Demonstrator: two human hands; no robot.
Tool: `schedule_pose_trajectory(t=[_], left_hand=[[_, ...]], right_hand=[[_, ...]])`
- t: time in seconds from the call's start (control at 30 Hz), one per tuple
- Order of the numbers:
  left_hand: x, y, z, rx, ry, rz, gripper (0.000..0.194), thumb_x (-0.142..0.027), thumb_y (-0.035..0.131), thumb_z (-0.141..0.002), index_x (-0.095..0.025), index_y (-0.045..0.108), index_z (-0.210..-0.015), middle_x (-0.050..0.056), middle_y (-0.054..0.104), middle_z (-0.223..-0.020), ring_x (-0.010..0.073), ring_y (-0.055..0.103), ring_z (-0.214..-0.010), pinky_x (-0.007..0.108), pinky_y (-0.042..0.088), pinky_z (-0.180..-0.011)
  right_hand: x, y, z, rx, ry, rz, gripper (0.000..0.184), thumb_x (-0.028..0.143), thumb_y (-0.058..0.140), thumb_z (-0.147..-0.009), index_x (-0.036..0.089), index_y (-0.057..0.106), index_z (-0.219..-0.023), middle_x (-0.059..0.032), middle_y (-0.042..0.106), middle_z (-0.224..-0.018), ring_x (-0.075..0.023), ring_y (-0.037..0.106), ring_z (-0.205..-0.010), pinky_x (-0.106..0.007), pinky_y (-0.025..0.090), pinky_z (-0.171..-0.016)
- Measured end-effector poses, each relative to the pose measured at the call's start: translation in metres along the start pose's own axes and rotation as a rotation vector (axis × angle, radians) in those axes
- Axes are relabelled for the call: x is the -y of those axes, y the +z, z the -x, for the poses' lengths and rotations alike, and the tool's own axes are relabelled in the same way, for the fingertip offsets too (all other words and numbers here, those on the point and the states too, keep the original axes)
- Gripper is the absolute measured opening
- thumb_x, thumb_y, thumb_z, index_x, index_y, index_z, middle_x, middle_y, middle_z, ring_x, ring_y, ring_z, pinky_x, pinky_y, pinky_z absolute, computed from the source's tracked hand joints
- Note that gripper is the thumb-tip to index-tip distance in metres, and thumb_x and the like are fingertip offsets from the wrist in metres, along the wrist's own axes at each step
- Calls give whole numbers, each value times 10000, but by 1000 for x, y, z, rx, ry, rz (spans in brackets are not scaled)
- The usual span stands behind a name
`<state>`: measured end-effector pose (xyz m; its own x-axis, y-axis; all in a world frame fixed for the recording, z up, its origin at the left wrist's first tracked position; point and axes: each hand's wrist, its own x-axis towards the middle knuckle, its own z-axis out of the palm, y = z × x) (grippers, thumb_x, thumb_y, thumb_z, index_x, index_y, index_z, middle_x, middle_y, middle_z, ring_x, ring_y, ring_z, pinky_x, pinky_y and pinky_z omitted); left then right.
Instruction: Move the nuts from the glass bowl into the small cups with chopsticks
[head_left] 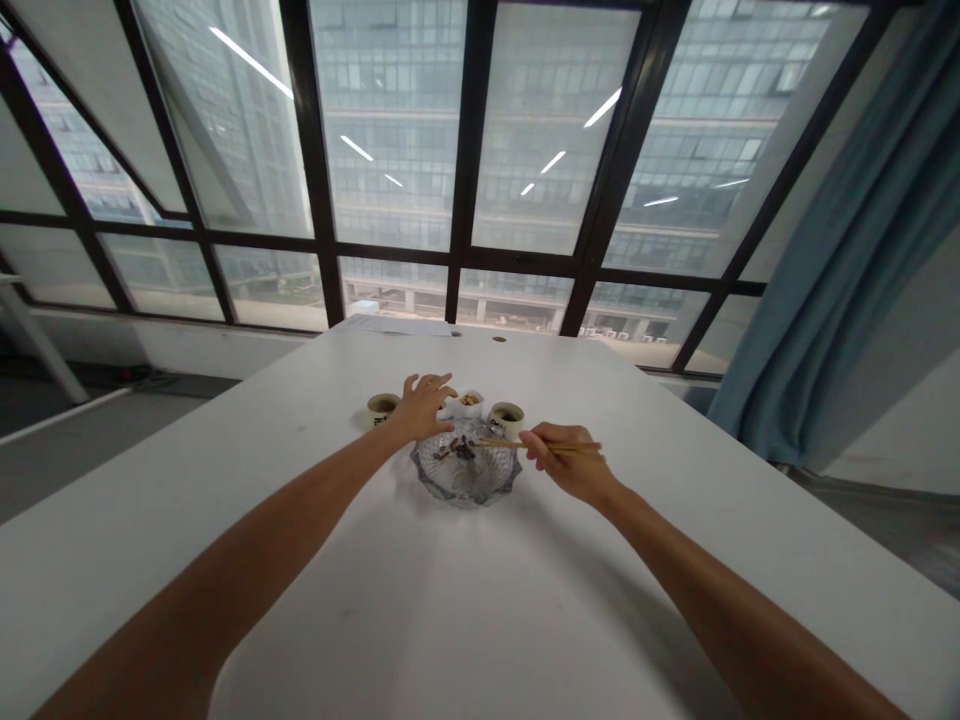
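A clear, scalloped glass bowl (469, 485) sits on the white table, with small dark pieces (463, 449) inside it. My right hand (566, 457) grips wooden chopsticks (504, 443) from the bowl's right side, and their tips reach in among the dark pieces. At the bowl's left rim is my left hand (424, 408), fingers spread and thumb apart; whether it touches the rim I cannot tell. Just beyond its fingers stands a small white dish (471, 410) of light brown bits. One beige cup (383, 407) is left of that hand, and another beige cup (507, 417) stands behind the bowl on the right.
The white table (480, 610) runs forward to a wall of dark-framed windows (465, 130). Some white sheets (397, 325) lie at its far left end, and a round dark spot (499, 339) marks the far edge. A blue curtain (832, 250) hangs on the right.
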<state>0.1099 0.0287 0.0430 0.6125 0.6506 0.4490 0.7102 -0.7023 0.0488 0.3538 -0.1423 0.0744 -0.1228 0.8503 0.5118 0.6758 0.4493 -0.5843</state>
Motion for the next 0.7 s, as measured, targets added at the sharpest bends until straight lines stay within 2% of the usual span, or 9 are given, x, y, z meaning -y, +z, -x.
schedule_pose_trajectory(t=[0.13,0.27,0.43,0.53,0.7], left_hand=[[4,-1,6,-69,-61,106,369,-448,726,-857,-278,658,-1177,82,555,-1517,291,481,-1403,567,249,-1192],[12,-4,19,-141,-89,237,220,-399,630,-928,-258,701,-1082,55,663,-1389,266,562,-1325,525,312,-1175],[22,-4,35,-170,80,513,218,-394,607,-935,-237,719,-1035,76,726,-1260,249,647,-1209,458,454,-1093],[21,2,44,-202,171,639,224,-395,602,-941,-221,715,-1024,103,734,-1237,253,661,-1192,446,490,-1064],[8,12,59,-282,166,692,186,-350,580,-955,-215,708,-948,99,772,-1080,246,708,-1054,436,530,-976]], right_hand=[[-6,8,3,1,-72,40,517,627,498,-975,218,670,-711,-20,643,-558,-155,589,-481,-263,440,-483],[-12,12,4,8,-65,10,510,629,511,-973,216,674,-721,-21,651,-565,-156,600,-494,-258,451,-498],[-21,21,6,1,-31,-62,477,605,528,-977,226,676,-728,-17,659,-572,-164,624,-495,-257,458,-483],[-23,24,8,-11,-46,-68,441,562,530,-991,230,677,-741,-9,667,-575,-160,633,-487,-253,464,-487],[-18,24,11,-2,-123,-9,456,512,496,-1016,232,641,-685,3,638,-523,-142,613,-449,-242,452,-486]])
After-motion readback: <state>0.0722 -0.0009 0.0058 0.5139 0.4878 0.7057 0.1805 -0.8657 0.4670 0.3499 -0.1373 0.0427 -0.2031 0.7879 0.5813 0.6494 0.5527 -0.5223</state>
